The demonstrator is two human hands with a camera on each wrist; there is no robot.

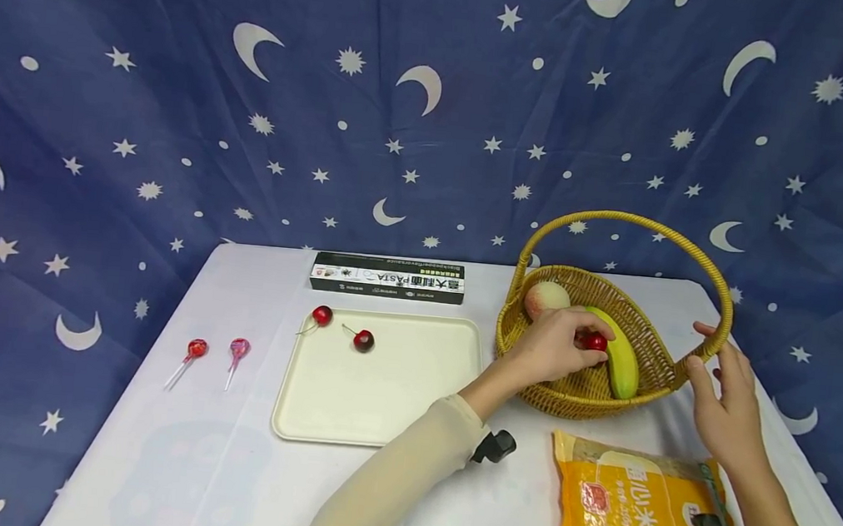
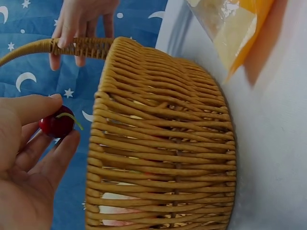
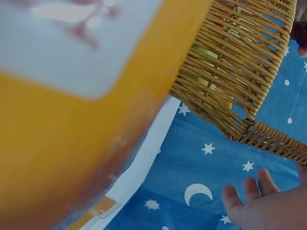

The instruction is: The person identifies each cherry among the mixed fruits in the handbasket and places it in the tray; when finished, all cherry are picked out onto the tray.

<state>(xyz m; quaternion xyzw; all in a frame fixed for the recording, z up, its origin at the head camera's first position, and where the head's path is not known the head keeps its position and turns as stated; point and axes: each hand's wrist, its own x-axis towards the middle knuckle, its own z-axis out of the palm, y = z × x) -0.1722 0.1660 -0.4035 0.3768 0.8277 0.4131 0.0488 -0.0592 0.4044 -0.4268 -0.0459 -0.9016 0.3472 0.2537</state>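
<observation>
From the head view, the left hand (image 1: 553,345) reached into the wicker basket (image 1: 656,338), pinching a red cherry (image 1: 595,342) at its fingertips beside the banana (image 1: 619,360). The right hand (image 1: 729,398), fingers loosely open, touched the basket handle (image 1: 720,289).

The left wrist view showed the cherry (image 2: 57,123) between thumb and fingers (image 2: 60,155), just outside the basket (image 2: 163,143) wall.

The right wrist view showed straight fingers (image 3: 249,189) below the handle (image 3: 273,141).

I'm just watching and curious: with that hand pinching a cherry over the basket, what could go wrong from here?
1. The left hand pinches the small cherry only at its fingertips; a loose grip could let it slip and roll under the banana.
2. The right hand touches the basket where its handle joins the rim; a nudge might tip or shift the basket.
3. The left sleeve passes close to the tray and might nudge it.
</observation>
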